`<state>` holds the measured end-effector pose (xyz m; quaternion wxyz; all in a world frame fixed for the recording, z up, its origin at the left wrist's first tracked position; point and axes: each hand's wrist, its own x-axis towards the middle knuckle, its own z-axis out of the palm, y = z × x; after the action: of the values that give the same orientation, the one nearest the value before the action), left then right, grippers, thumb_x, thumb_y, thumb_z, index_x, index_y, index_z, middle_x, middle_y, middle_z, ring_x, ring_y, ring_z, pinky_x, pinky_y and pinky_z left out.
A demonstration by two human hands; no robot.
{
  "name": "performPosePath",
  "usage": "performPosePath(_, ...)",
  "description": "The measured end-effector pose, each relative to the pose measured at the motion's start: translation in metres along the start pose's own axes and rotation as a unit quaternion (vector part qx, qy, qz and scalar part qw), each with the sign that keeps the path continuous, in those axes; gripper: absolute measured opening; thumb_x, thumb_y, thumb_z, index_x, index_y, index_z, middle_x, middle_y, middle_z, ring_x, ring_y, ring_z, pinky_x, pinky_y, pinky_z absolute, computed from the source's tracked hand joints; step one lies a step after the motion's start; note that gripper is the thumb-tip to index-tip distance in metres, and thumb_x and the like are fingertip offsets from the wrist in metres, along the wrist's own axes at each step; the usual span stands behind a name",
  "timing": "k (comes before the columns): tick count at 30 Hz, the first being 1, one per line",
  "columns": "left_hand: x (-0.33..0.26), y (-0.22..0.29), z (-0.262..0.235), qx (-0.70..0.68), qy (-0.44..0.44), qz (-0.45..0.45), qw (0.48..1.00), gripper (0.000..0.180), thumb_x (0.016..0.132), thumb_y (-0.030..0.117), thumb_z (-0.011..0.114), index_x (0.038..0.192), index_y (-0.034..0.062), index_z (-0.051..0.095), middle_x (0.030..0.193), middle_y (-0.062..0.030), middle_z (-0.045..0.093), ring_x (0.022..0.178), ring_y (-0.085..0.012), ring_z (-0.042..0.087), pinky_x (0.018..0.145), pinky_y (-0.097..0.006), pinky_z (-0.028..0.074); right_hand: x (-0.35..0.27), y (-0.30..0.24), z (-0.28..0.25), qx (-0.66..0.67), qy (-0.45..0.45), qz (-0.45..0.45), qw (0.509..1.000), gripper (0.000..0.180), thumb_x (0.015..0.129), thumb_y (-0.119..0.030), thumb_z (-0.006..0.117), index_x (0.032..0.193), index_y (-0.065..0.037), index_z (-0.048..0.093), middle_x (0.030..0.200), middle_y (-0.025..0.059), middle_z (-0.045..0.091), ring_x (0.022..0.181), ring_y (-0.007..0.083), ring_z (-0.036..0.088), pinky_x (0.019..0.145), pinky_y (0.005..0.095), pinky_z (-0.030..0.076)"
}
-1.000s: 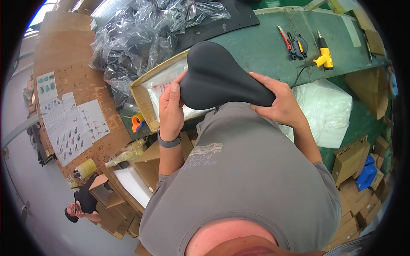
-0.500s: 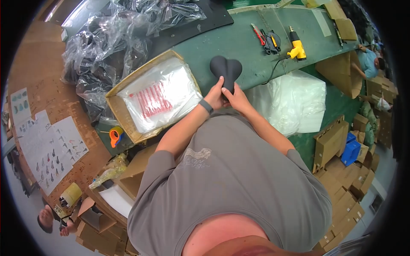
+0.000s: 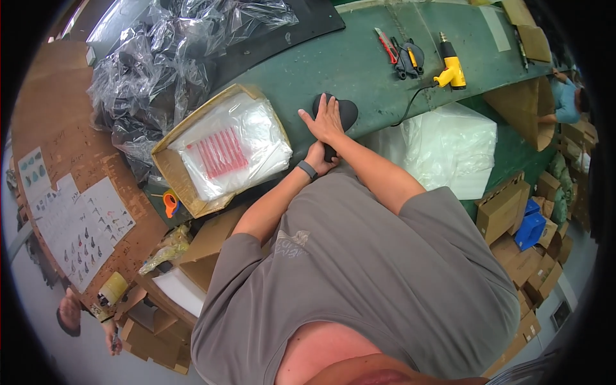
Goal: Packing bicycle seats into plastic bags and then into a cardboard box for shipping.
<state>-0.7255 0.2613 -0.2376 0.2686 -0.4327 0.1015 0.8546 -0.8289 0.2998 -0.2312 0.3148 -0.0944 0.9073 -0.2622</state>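
Black saddle lies under the right hand.

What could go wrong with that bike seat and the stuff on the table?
The bike seat might slip: the left hand grips its narrow end, but the right hand only lies open on the wide end. The cord of the yellow heat gun droops at the edge of the table, so an arm could perhaps snag it.
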Motion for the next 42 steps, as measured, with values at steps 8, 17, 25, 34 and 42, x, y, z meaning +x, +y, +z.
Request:
performPosePath(8, 0.007, -0.002, 0.0, -0.033, 0.029, -0.031, 0.999, 0.047, 0.113, 0.051, 0.032, 0.125, 0.0106, 0.053, 0.096, -0.0143, 0.065, 0.064, -0.0202, 0.058, 0.045, -0.024, 0.038, 0.066, 0.036, 0.004, -0.075, 0.12, -0.097, 0.985, 0.095, 0.095, -0.07, 0.054, 0.157, 0.001, 0.039, 0.16, 0.0288, 0.039, 0.15, 0.0432, 0.034, 0.126, 0.0528, 0.023)
performPosePath(17, 0.012, 0.002, -0.006, 0.003, 0.129, -0.04, 0.991, 0.052, 0.112, 0.056, 0.032, 0.126, 0.0096, 0.052, 0.092, -0.0153, 0.066, 0.057, -0.0202, 0.057, 0.038, -0.025, 0.034, 0.09, 0.033, 0.003, -0.074, 0.114, -0.103, 0.985, 0.056, 0.093, -0.063, 0.062, 0.1, -0.009, 0.077, 0.111, 0.0114, 0.064, 0.115, 0.0317, 0.054, 0.102, 0.047, 0.04)
performPosePath(25, 0.017, 0.001, -0.005, 0.031, 0.128, -0.041, 0.99, 0.061, 0.11, 0.062, 0.031, 0.124, 0.0075, 0.054, 0.088, -0.0141, 0.067, 0.054, -0.0186, 0.057, 0.036, -0.026, 0.034, 0.118, 0.032, -0.005, -0.097, 0.103, -0.128, 0.982, 0.056, 0.098, -0.06, 0.056, 0.087, -0.009, 0.077, 0.096, 0.013, 0.071, 0.101, 0.0349, 0.063, 0.09, 0.0496, 0.048)
performPosePath(34, 0.011, 0.038, 0.001, 0.175, 0.193, 0.01, 0.965, 0.064, 0.11, 0.062, 0.029, 0.116, 0.0084, 0.063, 0.079, -0.0106, 0.07, 0.053, -0.0151, 0.061, 0.041, -0.027, 0.045, 0.191, 0.077, -0.128, 0.087, 0.249, -0.003, 0.965, 0.052, 0.106, -0.052, 0.045, 0.103, -0.009, 0.074, 0.094, 0.0236, 0.073, 0.092, 0.0497, 0.068, 0.077, 0.0594, 0.051)
performPosePath(42, 0.019, 0.05, 0.033, 0.641, 0.349, 0.219, 0.647, 0.054, 0.107, 0.047, 0.041, 0.111, 0.0006, 0.067, 0.101, -0.0253, 0.075, 0.096, -0.044, 0.072, 0.087, -0.057, 0.054, 0.119, 0.068, -0.02, -0.083, 0.113, 0.002, 0.99, 0.067, 0.105, -0.062, 0.042, 0.118, -0.003, 0.071, 0.125, 0.0275, 0.065, 0.117, 0.0461, 0.061, 0.099, 0.0556, 0.048)
